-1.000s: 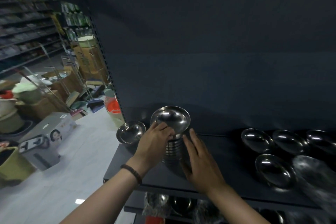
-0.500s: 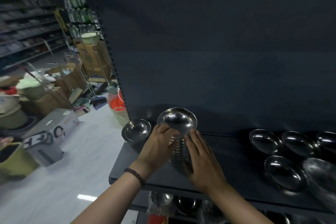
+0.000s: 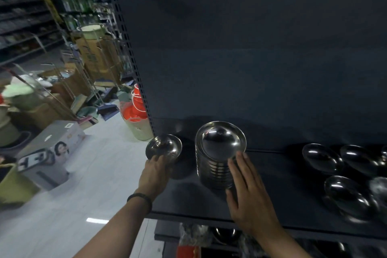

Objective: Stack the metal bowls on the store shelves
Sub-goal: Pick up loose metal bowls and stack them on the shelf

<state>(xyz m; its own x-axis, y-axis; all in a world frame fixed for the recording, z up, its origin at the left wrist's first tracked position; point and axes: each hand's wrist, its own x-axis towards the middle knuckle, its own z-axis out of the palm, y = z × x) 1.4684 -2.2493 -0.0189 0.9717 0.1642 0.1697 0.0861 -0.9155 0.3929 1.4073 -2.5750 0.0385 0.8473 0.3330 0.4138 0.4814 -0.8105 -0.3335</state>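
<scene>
A tall stack of metal bowls stands on the dark shelf, a little left of its middle. My right hand rests flat against the stack's right side with fingers spread. To the left, at the shelf's corner, sits a single small metal bowl. My left hand grips that bowl by its near rim. Several loose metal bowls lie on the right part of the shelf.
The shelf's perforated upright rises at the left end. Beyond it on the white floor stand an orange-and-white container, a printed cardboard box and piled goods. A lower shelf holds more metal bowls.
My left hand left the tall stack and moved left onto the small bowl at the corner. My right hand stayed against the stack's right side.
</scene>
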